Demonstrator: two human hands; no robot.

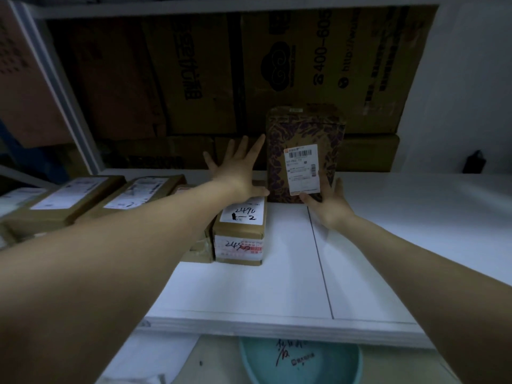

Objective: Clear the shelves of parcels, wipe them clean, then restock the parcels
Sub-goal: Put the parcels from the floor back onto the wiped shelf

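White shelf (pixel 374 245): patterned parcel (pixel 302 134) upright at the back, right hand (pixel 328 205) gripping its lower edge, left hand (pixel 238 173) spread flat, empty, over a labelled brown parcel (pixel 241 231) alongside.

Shelf (pixel 291 273): white board surface, a dark seam running front to back right of centre; right half bare.
Patterned parcel (pixel 302 134): brown box with dark purple leaf print, standing upright at mid-depth of the shelf; white barcode label on its front face, lower right.
Stacked parcel (pixel 240 231): brown carton, lying flat just left of the patterned parcel; white label on top handwritten "2490 – 2"; red-and-white label on its front end.
Row of flat parcels (pixel 69 198): brown cartons with white labels, lying side by side along the left of the shelf.
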